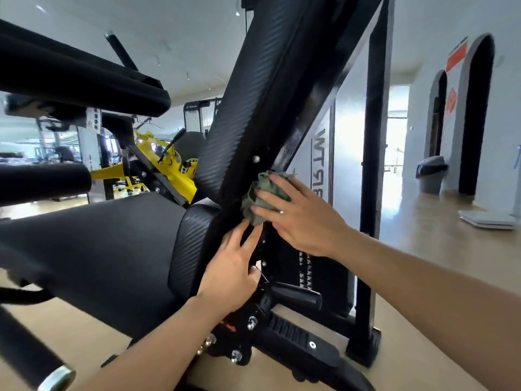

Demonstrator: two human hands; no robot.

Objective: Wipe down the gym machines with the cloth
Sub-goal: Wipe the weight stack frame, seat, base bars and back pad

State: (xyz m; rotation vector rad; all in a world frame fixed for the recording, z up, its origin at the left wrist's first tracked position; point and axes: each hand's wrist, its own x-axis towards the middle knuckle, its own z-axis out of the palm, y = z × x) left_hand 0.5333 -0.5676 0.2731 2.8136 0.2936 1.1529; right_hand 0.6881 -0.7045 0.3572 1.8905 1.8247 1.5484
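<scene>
A: Left side?
B: Black roller pad [42, 187] at the left edge, with the black seat pad [93, 249] below it. A yellow machine [169, 167] stands behind, further back in the room.
A: Middle?
B: The tilted back pad [253, 94], with a ribbed black cover, runs from top centre down to the seat pad. The left hand [234, 272] rests where the two pads meet. Its fingers are straight and slightly spread, tips on the back pad's lower edge, holding nothing.
A: Cloth?
B: The grey-green cloth [260, 198] is bunched against the right side edge of the back pad, just above the left fingertips. The right hand [301, 218] lies on top of it, fingers fanned wide and flat, pressing it to the machine. It's a press, not a pinch.
A: Do the hands touch?
B: They're close. Can't tell if there's contact.
A: Below them?
B: A black lever handle [296, 296] sticks out to the right, under the left hand. Bolted bracket beneath that.
A: Right side?
B: The weight-stack shroud [320, 153] has lettering that's unreadable from here. Then a black upright post [372, 165]. A grey bin [430, 174] stands by the far wall, well apart from the machine.
</scene>
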